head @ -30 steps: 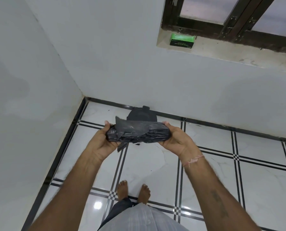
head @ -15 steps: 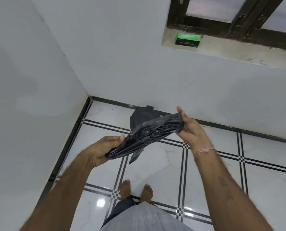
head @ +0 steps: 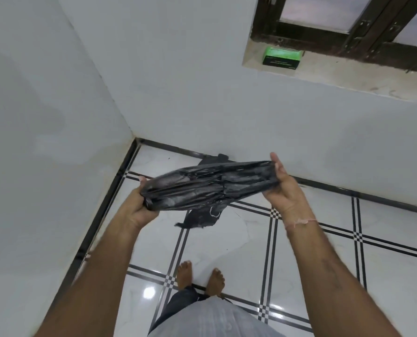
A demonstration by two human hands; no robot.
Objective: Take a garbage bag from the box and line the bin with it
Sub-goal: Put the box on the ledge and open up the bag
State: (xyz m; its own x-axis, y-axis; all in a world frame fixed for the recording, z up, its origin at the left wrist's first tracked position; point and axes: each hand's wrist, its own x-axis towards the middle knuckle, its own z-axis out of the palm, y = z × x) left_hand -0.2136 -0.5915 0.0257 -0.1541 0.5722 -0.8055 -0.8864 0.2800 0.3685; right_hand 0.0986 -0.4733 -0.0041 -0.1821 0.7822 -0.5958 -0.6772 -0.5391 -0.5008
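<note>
White walls meet in a corner over a glossy tiled floor (head: 226,242) striped with black, and the green box (head: 282,57) sits on the stone sill (head: 348,80) at upper right. At centre frame the left hand (head: 139,206) and right hand (head: 284,190) each grasp one end of the black garbage bag (head: 209,188). It is thin, crinkled, bunched film with a loose flap hanging. The dark bin (head: 222,157) peeks out behind it. The bag's mouth likely needs finding and its folds shaking apart before lowering.
</note>
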